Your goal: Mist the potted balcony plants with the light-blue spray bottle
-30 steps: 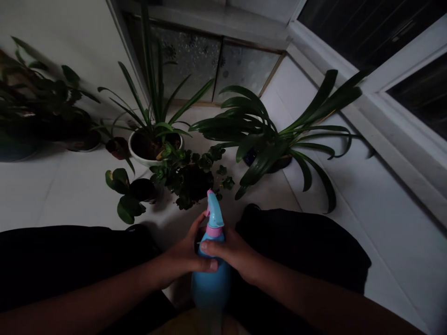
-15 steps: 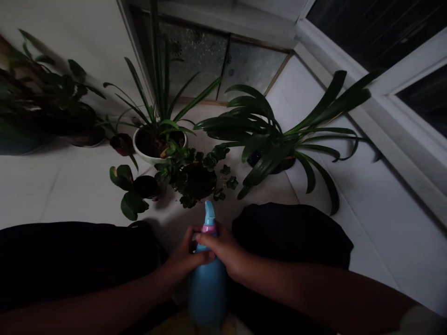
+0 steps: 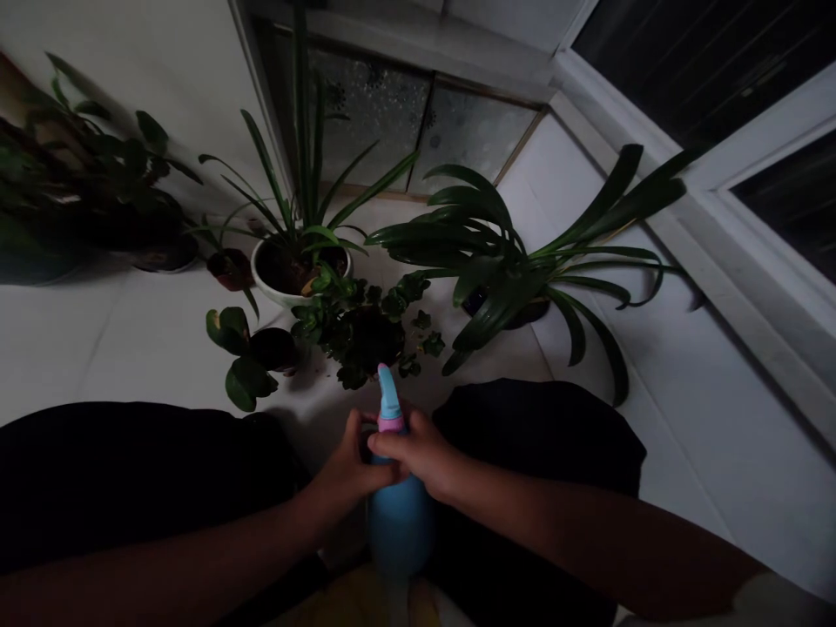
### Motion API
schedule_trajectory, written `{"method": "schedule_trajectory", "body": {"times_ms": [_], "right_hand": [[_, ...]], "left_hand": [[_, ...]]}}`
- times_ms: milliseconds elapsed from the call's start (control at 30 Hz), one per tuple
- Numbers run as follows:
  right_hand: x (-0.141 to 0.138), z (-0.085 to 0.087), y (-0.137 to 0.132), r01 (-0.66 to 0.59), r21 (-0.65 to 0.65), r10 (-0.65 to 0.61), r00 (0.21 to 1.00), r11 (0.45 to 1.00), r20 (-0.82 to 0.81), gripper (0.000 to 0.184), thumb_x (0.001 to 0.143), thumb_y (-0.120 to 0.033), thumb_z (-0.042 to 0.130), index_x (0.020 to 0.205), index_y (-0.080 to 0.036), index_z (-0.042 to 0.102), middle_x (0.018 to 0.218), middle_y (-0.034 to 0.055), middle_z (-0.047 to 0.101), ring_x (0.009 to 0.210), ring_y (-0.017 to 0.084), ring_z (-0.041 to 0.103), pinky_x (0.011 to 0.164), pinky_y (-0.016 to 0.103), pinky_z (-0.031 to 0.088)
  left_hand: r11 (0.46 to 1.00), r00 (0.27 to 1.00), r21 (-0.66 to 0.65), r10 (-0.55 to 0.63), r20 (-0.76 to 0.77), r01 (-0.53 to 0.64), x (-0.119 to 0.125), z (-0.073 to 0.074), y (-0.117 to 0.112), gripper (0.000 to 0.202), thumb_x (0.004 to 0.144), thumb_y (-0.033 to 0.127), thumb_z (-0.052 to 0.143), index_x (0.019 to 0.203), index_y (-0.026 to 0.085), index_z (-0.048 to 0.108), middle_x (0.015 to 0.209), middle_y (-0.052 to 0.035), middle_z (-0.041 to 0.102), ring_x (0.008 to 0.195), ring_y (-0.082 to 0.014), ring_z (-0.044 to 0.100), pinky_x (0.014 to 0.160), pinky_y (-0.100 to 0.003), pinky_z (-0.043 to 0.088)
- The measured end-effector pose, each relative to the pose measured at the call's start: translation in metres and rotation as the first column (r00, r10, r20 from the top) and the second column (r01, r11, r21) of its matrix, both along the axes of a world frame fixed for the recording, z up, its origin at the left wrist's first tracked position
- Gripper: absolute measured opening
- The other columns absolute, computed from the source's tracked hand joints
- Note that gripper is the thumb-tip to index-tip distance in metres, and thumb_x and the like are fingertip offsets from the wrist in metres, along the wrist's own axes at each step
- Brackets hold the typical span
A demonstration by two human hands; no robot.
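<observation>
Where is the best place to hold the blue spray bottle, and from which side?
Grip the spray bottle at its narrow neck below the pink collar, from behind the nozzle. It stands upright, and the round body is wider. The left hand and right hand close there.

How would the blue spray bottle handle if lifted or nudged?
The spray bottle looks like smooth plastic, so probably rigid yet slippery. Its rounded body narrows to a tall nozzle, so it may tip if pushed high. Left hand and right hand both grip its neck; its fill, hence weight, cannot be seen.
</observation>
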State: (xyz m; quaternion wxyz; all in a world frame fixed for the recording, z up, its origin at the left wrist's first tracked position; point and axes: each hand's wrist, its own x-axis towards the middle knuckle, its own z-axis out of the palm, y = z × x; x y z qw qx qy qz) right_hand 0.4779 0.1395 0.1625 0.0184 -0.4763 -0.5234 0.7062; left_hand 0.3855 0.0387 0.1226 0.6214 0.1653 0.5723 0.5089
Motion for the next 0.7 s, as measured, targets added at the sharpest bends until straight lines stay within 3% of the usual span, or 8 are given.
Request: {"method": "schedule_trajectory", "body": {"times_ms": [100, 200, 400, 567, 700], "right_hand": [[-0.002, 0.001, 0.007, -0.033, 0.046, 0.032, 0.999, 0.998, 0.031, 0.024, 0.061, -0.024, 0.069, 0.082, -0.021, 0.058, 0.069, -0.0047, 0.055, 0.071, 0.016, 0.053, 0.068, 0.031, 0.041], [-0.003, 0.0, 0.01, -0.057, 0.035, 0.056, 0.998, 0.998, 0.022, 0.025, 0.059, -0.023, 0.069, 0.083, -0.022, 0.058, 0.067, -0.0052, 0.054, 0.067, 0.015, 0.051, 0.065, 0.03, 0.04], [-0.001, -0.001, 0.008, -0.017, -0.001, 0.017, 0.997, 1.0, 0.08, 0.02, 0.056, -0.017, 0.062, 0.073, -0.022, 0.054, 0.062, -0.0075, 0.048, 0.062, 0.012, 0.045, 0.058, 0.026, 0.035], [0.004, 0.018, 0.023, 0.014, 0.111, -0.007, 0.998, 0.994, -0.068, 0.025, 0.059, -0.022, 0.067, 0.08, -0.023, 0.054, 0.065, -0.0069, 0.051, 0.065, 0.013, 0.048, 0.062, 0.027, 0.039], [0.013, 0.04, 0.033, 0.092, 0.09, -0.071, 0.975, 0.992, -0.212, 0.045, 0.06, -0.029, 0.072, 0.101, -0.026, 0.054, 0.073, -0.0048, 0.062, 0.075, 0.02, 0.06, 0.077, 0.035, 0.048]], "left_hand": [[0.996, 0.996, -0.039, 0.088, 0.034, -0.086, 0.005, 0.014, 0.005, 0.086, 0.063, 0.043, 0.088, 0.132, 0.022, 0.04, 0.121, -0.0119, 0.067, 0.119, -0.0324, 0.062, 0.093, -0.039, 0.053], [0.988, 0.988, -0.048, 0.149, 0.046, -0.146, 0.012, 0.023, 0.007, 0.11, 0.058, 0.052, 0.089, 0.145, 0.019, 0.03, 0.145, -0.0187, 0.053, 0.136, -0.0383, 0.05, 0.105, -0.044, 0.049], [0.998, 0.994, -0.035, 0.054, 0.098, -0.051, 0.02, 0.025, 0.004, 0.11, 0.067, 0.064, 0.081, 0.151, 0.018, 0.028, 0.154, -0.0209, 0.047, 0.146, -0.0394, 0.04, 0.112, -0.048, 0.044], [0.99, 0.998, 0.139, 0.03, 0.053, -0.037, 0.012, 0.026, 0.019, 0.116, 0.068, 0.06, 0.084, 0.158, 0.021, 0.022, 0.165, -0.0191, 0.032, 0.153, -0.0378, 0.029, 0.12, -0.047, 0.034], [0.972, 0.996, 0.228, 0.03, 0.085, -0.049, 0.007, 0.025, 0.025, 0.129, 0.06, 0.059, 0.091, 0.157, 0.024, 0.013, 0.155, -0.021, 0.043, 0.143, -0.0388, 0.044, 0.115, -0.051, 0.04]]}}
